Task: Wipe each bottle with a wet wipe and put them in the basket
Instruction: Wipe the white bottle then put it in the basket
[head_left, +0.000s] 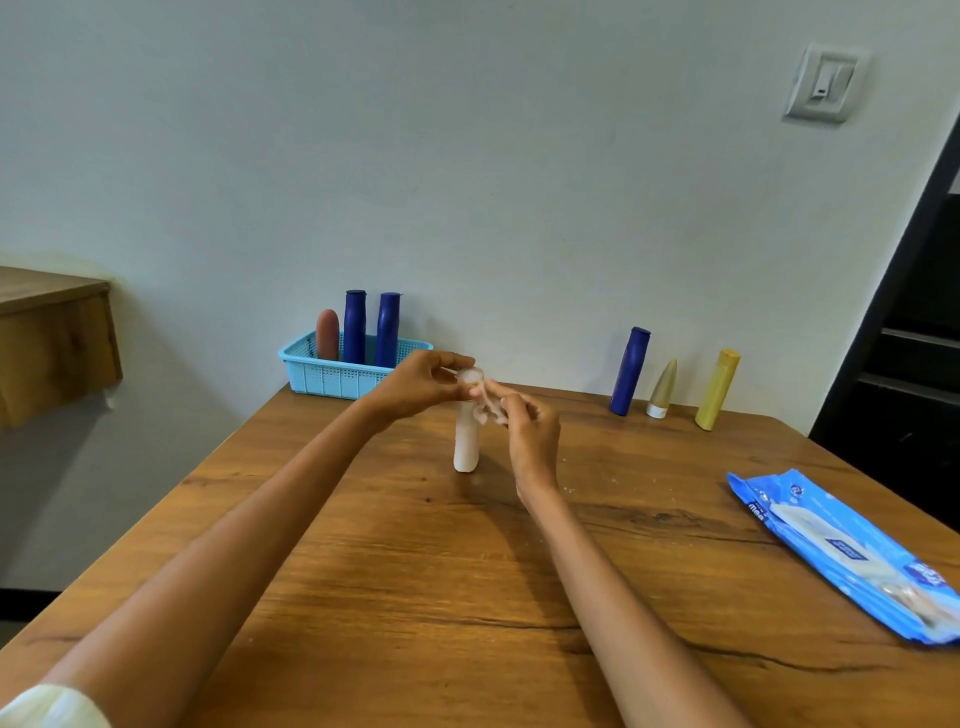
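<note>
A white bottle (466, 441) stands upright on the wooden table (415, 571) at its middle. My left hand (415, 387) grips the bottle's top. My right hand (530, 434) pinches a crumpled wet wipe (488, 405) against the bottle's upper side. The light blue basket (332, 376) sits at the table's far left corner and holds a reddish-brown bottle (327, 335) and two dark blue bottles (355, 327) (387, 330). Along the far right edge stand a dark blue bottle (629, 371), a beige tube (662, 389) and a yellow bottle (718, 389).
A blue pack of wet wipes (841, 556) lies flat at the table's right edge. A wooden shelf (52, 343) juts from the wall at the left. A dark doorway (914, 364) is at the right.
</note>
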